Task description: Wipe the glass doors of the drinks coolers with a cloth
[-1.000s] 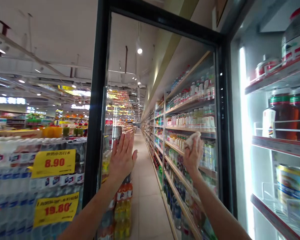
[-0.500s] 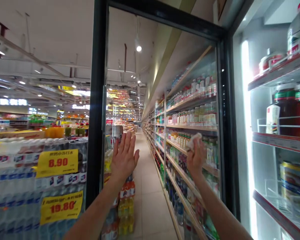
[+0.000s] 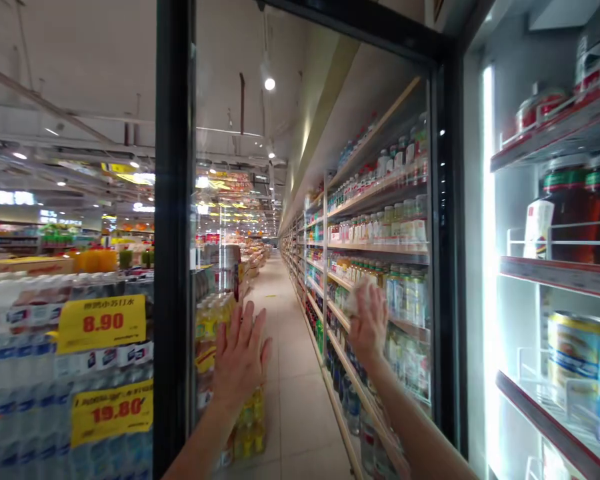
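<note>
In the head view, a glass door (image 3: 290, 200) with a black frame stands swung out from a lit drinks fridge. My left hand (image 3: 241, 357) is raised at the left part of the pane, palm toward the glass, fingers outstretched and holding nothing. Farther right on the same pane, my right hand (image 3: 371, 323) presses a whitish crumpled cloth (image 3: 360, 297), partly hidden behind the fingers and blurred. Whether each palm fully touches the glass I cannot tell.
Fridge shelves (image 3: 555, 270) with bottles and cans stand at the right. Stacked bottle packs (image 3: 25, 373) with yellow price signs (image 3: 103, 323) are at the left. Through the glass show an aisle floor (image 3: 300, 400) and long drink shelves (image 3: 380, 247).
My right hand has moved left and down across the glass with the cloth. My left hand appears lower. The view has shifted slightly, and the door frame's left side sits farther left.
</note>
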A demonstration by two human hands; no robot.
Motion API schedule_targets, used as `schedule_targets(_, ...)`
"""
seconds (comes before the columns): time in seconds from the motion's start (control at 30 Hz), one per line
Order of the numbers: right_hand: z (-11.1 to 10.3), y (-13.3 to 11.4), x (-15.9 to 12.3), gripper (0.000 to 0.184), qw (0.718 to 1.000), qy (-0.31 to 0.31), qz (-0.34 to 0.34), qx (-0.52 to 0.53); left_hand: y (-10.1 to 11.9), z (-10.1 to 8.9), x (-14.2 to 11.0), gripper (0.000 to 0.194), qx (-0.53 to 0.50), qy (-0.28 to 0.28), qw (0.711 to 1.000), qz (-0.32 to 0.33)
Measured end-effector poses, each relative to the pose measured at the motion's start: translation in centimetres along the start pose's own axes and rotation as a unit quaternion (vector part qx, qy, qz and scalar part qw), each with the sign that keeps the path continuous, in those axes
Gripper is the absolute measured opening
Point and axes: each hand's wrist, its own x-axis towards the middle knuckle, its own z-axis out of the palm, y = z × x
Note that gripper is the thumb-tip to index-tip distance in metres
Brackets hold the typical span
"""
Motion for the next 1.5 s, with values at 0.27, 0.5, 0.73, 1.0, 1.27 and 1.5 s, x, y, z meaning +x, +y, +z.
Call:
schedule_targets(0.27,0.7,-5.2,-2.0,0.054,0.99,-0.086,-0.106,0.037,-0.3,0.6,0.2,0.069,-0.003,0.006,1.0,-0.001)
schedule_targets(0.5,-0.9,3.9,-0.8,0.051,0.992,0.029,0.115,-0.04,-0.3,0.9,0.0,0.07,-0.022,0.002,1.0,-0.003)
schedule_targets(0.73,0.1,-3.8,-3.2,0.052,0.988,-0.112,-0.097,0.042,-0.3,1.2,0.1,0.071,-0.021,0.005,1.0,-0.006)
schedule_targets(1.0,-1.5,4.0,-2.8,0.052,0.992,0.011,0.12,-0.036,-0.8,1.5,0.0,0.073,-0.015,-0.006,1.0,0.002)
schedule_targets(1.27,-0.4,-4.5,-6.9,0.05,0.981,-0.149,-0.114,0.054,-0.9,1.5,0.1,0.072,-0.013,0.001,1.0,0.011)
schedule_targets(1.5,-1.1,3.2,-6.0,0.052,0.987,0.023,0.149,-0.05,-1.6,2.2,-0.3,0.07,-0.027,0.002,0.999,0.017)
